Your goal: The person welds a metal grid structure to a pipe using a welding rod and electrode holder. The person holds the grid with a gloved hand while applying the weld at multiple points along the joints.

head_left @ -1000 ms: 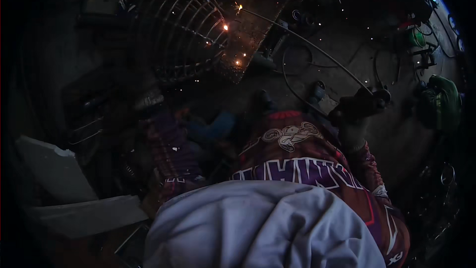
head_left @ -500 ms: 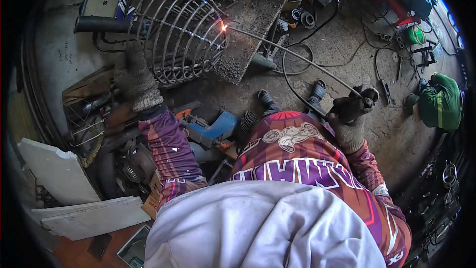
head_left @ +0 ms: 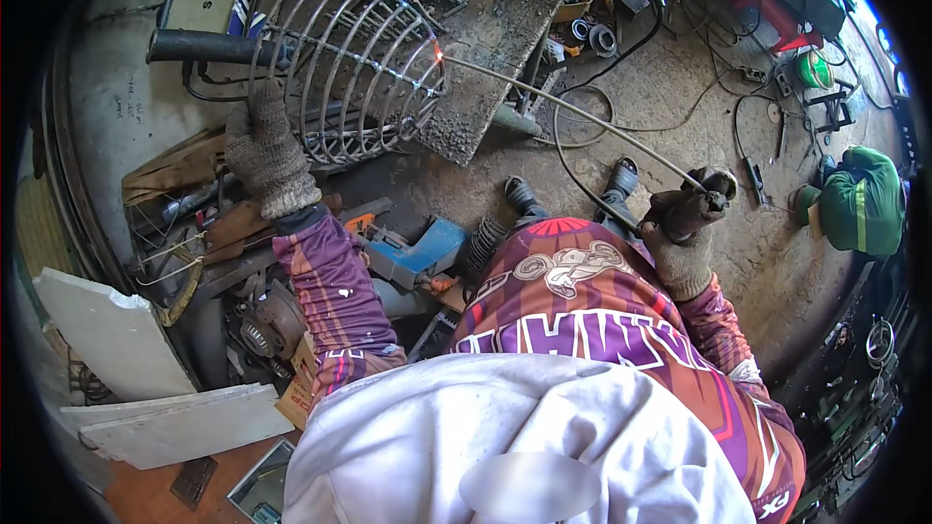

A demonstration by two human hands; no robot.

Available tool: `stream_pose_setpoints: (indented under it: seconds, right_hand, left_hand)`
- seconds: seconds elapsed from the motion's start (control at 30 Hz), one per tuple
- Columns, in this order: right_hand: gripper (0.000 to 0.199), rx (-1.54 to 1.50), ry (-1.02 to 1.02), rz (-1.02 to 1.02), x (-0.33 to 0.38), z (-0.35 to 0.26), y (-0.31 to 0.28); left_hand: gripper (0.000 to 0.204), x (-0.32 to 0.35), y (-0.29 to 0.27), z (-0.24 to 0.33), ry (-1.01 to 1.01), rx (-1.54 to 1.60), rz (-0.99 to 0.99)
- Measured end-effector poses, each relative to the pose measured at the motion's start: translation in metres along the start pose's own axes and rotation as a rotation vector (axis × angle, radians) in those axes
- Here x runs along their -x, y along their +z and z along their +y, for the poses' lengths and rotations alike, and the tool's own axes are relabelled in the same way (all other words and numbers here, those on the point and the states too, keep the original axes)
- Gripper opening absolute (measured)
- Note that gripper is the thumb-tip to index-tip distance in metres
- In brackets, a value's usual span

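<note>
A basket-like frame of curved metal bars (head_left: 369, 56) rests at the edge of a rough metal work table (head_left: 464, 126). My left hand (head_left: 270, 157), in a knitted glove, is closed on the frame's left outer bar; its fingertips are partly hidden. My right hand (head_left: 682, 257), also gloved, grips a dark welding electrode holder (head_left: 685, 213). From the holder a long welding rod (head_left: 573, 109) runs up and left to the frame's right end. Its tip glows small and orange against a bar there.
A dark pipe (head_left: 209, 46) lies left of the frame. Below are a blue tool (head_left: 417, 250) and white boards (head_left: 116, 335). Cables (head_left: 582, 141) cross the floor beyond my feet. A crouching person in green (head_left: 859, 202) is at the right.
The bright arc at the rod's tip has shrunk to a small orange glow, and the surroundings look brighter. Both hands keep nearly the same place and grip.
</note>
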State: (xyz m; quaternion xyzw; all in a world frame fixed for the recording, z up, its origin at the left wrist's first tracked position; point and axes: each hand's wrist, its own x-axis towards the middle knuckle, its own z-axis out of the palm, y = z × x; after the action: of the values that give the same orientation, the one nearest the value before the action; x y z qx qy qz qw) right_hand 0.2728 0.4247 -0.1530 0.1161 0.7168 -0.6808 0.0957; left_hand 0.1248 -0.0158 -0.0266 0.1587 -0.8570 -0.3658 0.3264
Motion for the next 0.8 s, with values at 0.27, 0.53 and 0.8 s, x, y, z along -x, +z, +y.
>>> stream_pose_setpoints:
  seconds: [0.27,0.53,0.8]
  right_hand:
    - [0.029,0.031,-0.084,-0.061,-0.003,-0.002,-0.002]
    - [0.028,-0.107,-0.017,-0.039,-0.005,-0.001,0.002]
    - [0.033,-0.021,-0.03,-0.017,-0.005,0.014,-0.009]
  left_hand:
    - [0.033,-0.008,-0.01,-0.017,0.187,-0.333,-0.013]
    - [0.058,-0.01,-0.01,-0.024,0.128,-0.623,-0.038]
    - [0.048,-0.015,-0.008,-0.034,0.231,-0.652,-0.072]
